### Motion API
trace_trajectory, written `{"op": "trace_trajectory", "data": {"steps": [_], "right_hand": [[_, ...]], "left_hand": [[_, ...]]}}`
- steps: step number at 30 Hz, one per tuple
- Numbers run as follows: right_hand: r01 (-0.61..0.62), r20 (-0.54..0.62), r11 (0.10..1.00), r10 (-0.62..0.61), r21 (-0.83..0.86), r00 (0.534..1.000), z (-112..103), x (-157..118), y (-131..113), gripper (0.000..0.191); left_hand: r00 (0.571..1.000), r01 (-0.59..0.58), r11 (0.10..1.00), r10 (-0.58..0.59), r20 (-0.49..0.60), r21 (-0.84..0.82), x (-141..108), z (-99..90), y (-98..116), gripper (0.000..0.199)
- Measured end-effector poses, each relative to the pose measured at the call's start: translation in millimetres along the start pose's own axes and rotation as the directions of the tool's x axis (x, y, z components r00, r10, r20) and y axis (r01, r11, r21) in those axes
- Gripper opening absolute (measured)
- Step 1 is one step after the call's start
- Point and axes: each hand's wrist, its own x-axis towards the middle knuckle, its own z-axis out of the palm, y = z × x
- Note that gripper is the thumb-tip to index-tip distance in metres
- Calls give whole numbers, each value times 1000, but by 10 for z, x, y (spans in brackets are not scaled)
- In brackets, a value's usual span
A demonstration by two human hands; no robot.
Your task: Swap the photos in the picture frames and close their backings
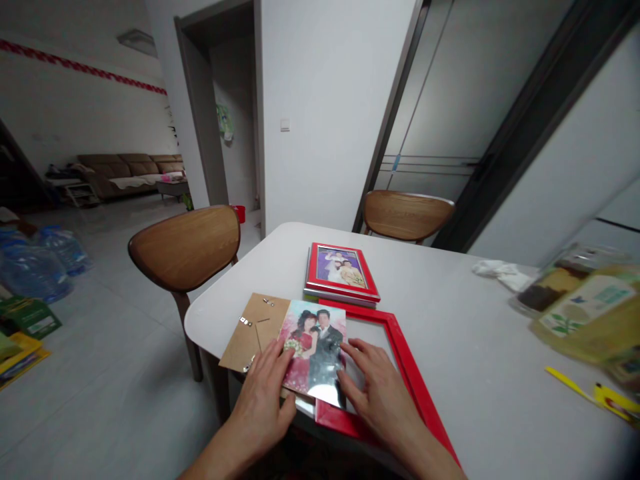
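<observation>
A glossy wedding photo [313, 353] of a couple lies near the table's front edge, partly over a brown backing board [267, 310] with small metal clips and partly over an empty red picture frame [407, 357]. My left hand [267, 393] rests along the photo's left side, fingers stretched out across its edge and the board. On the opposite side, my right hand [375, 387] has its fingers spread, with the tips touching the photo's right edge. Beyond them sits a red framed photo [343, 270] on top of at least one other frame.
The white table [480, 320] has rounded corners. A wooden chair [187, 247] stands at its left and another chair [407, 217] behind it. To the right are an oil bottle [590, 313], a yellow tool [613, 400] and crumpled tissue [503, 273]. Water bottles [35, 270] stand on the floor.
</observation>
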Motion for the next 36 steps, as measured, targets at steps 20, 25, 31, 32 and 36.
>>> {"op": "trace_trajectory", "data": {"steps": [20, 25, 31, 32, 36], "right_hand": [[19, 114, 996, -9, -87, 993, 0, 67, -344, 61], [1, 85, 997, 5, -74, 996, 19, 116, -371, 60], [-31, -93, 991, 44, 129, 995, -118, 109, -155, 53], [-44, -127, 981, 69, 191, 989, -181, 99, -118, 50], [-260, -137, 843, 361, 471, 922, -392, 14, -90, 37]], "left_hand": [[962, -54, 995, 30, -272, -80, 194, -18, 164, 74], [930, -208, 967, 148, -338, -148, 304, -74, 270, 70], [911, -224, 886, 42, -411, -405, 368, -118, 433, 57], [924, -176, 839, -40, -379, -515, 375, -115, 455, 55], [935, 151, 307, -353, 35, -940, 419, -38, 580, 48]]}}
